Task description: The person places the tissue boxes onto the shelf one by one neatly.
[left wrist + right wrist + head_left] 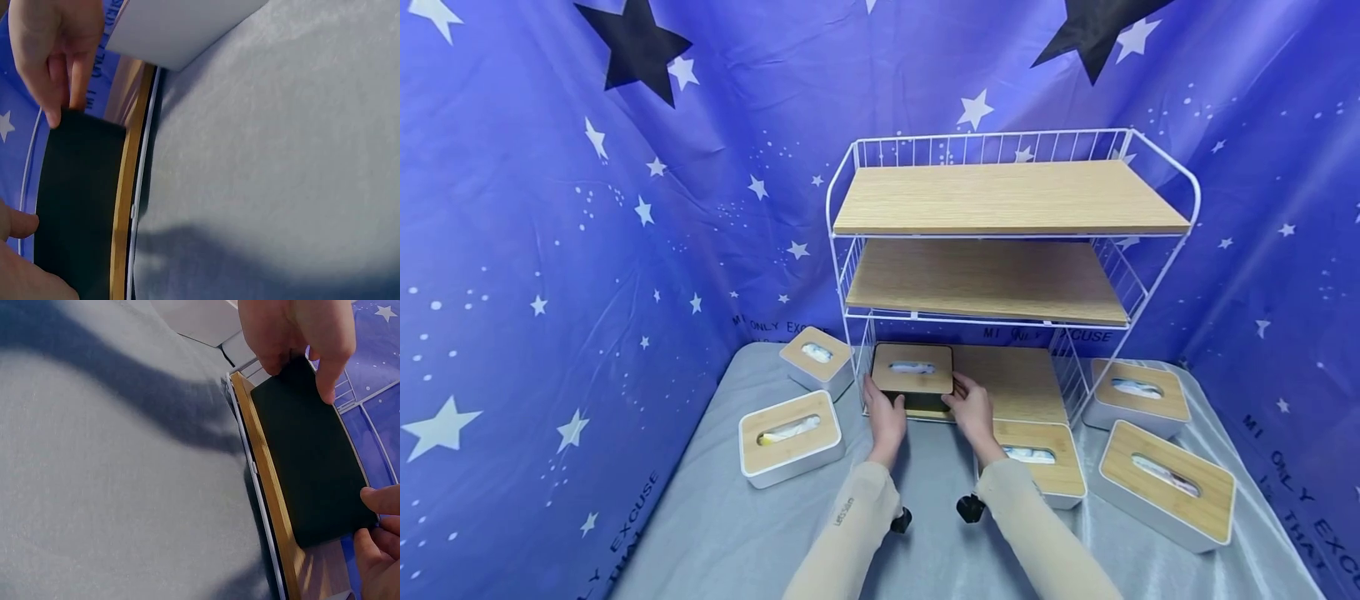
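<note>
A black tissue box (928,402) with a wooden lid lies on the left part of the bottom board (1007,375) of a white wire rack. My left hand (886,419) grips its left end, thumb on the front face. At the opposite end my right hand (972,408) holds it, thumb also at the front. Both wrist views show the dark front of the tissue box (78,200) just behind the wooden shelf edge (265,453). The right hand (59,50) appears at the top of the left wrist view. The box's back is hidden.
Above are the rack's middle board (992,279) and top board (1007,196). White tissue boxes with wooden lids stand around: two at left, one (793,467) nearer; one (1067,500) right by my right forearm; two farther right, one (1180,525) nearer. A starry curtain (587,250) surrounds the grey cloth.
</note>
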`<state>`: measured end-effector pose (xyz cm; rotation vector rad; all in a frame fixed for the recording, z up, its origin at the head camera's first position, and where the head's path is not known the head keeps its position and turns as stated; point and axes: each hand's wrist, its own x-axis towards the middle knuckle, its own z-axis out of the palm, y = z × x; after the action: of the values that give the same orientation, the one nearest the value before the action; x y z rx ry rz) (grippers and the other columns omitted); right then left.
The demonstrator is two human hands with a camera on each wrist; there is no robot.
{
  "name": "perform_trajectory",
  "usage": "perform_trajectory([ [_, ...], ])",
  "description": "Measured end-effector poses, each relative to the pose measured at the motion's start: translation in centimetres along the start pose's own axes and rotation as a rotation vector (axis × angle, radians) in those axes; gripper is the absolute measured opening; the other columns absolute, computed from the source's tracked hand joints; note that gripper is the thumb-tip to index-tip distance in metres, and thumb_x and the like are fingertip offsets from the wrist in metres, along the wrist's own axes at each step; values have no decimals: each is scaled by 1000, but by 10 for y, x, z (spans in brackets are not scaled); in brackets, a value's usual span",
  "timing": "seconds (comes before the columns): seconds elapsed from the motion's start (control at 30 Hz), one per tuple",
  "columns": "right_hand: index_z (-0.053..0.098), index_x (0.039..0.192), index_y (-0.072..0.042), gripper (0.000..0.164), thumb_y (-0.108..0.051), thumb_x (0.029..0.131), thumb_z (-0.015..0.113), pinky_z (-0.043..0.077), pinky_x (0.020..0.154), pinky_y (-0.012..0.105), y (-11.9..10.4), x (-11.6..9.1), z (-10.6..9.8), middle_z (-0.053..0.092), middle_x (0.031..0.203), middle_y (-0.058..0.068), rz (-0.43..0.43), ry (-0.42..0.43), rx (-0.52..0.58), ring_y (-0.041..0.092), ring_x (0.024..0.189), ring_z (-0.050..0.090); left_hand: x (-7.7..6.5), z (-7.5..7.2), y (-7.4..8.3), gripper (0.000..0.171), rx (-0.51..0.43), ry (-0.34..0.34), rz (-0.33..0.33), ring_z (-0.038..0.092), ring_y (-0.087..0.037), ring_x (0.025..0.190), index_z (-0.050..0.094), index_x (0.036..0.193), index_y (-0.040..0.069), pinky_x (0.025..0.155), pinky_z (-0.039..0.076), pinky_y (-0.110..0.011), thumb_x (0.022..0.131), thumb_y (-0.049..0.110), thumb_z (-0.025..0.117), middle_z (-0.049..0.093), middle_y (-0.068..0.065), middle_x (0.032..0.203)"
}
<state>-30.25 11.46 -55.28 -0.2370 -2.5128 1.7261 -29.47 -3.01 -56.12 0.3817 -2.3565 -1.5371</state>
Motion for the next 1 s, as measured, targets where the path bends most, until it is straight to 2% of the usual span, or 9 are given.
perform_trajectory([
  [0.37, 42, 146, 8, 59, -6, 94, 65, 46, 111, 46, -2, -4, -4, 48, 146, 29, 2, -62, -27, 41, 135, 50, -21, -3, 3, 83, -103, -12, 6, 16, -48, 150, 12, 155, -8, 124, 23, -57, 91, 1, 65, 11, -35, 160],
  [0.47, 43, 145, 8, 57, -7, 94, 65, 47, 111, 46, -2, -5, -10, 48, 146, 30, -5, -72, -28, 42, 134, 50, -29, -4, 0, 83, -160, -5, 57, 13, -50, 150, 14, 155, -8, 124, 19, -59, 91, 4, 66, 11, -36, 160],
  [0.5, 43, 145, 9, 57, -7, 94, 64, 47, 111, 47, -2, -5, -13, 48, 145, 30, -13, -73, -33, 43, 133, 51, -30, -2, -7, 83, -173, 8, 102, 11, -46, 152, 13, 156, -5, 126, 18, -53, 93, 9, 65, 10, -33, 161],
  [0.6, 45, 142, 10, 56, -8, 93, 66, 47, 110, 47, -2, -9, -21, 49, 143, 31, -35, -69, -26, 44, 132, 52, -38, -3, -9, 82, -207, 19, 152, 15, -48, 150, 16, 156, -4, 125, 20, -54, 92, 11, 66, 13, -33, 160],
  [0.7, 46, 142, 10, 56, -9, 93, 66, 48, 109, 48, -1, -16, -31, 50, 142, 32, -60, -66, -31, 45, 130, 53, -46, -4, -12, 83, -201, -23, 130, 17, -47, 150, 17, 156, -4, 125, 21, -54, 92, 12, 67, 14, -30, 161],
  [0.73, 46, 142, 10, 56, -9, 93, 66, 48, 109, 48, 0, -20, -34, 50, 142, 32, -58, -67, -33, 45, 129, 54, -51, -8, -7, 84, -198, -50, 90, 19, -51, 147, 19, 154, -7, 122, 22, -61, 89, 9, 69, 15, -32, 160],
  [0.83, 44, 142, 11, 56, -8, 94, 66, 48, 108, 45, 1, -29, -46, 50, 142, 31, -57, -74, -38, 44, 129, 55, -61, -8, -7, 83, -154, -138, 41, 21, -51, 147, 22, 153, -8, 121, 23, -63, 89, 11, 71, 17, -31, 161],
  [0.9, 45, 142, 11, 56, -7, 94, 66, 48, 107, 43, 2, -35, -55, 52, 141, 32, -59, -70, -42, 43, 128, 56, -67, -8, -8, 81, -123, -205, 35, 25, -50, 147, 26, 153, -7, 121, 25, -62, 89, 13, 72, 21, -30, 161],
  [1.0, 47, 141, 11, 54, -8, 94, 66, 48, 107, 42, -2, -38, -69, 54, 138, 33, -96, -44, -35, 43, 128, 56, -71, -6, -6, 77, -98, -294, 80, 33, -47, 144, 34, 151, -4, 119, 30, -61, 89, 19, 74, 33, -27, 157],
])
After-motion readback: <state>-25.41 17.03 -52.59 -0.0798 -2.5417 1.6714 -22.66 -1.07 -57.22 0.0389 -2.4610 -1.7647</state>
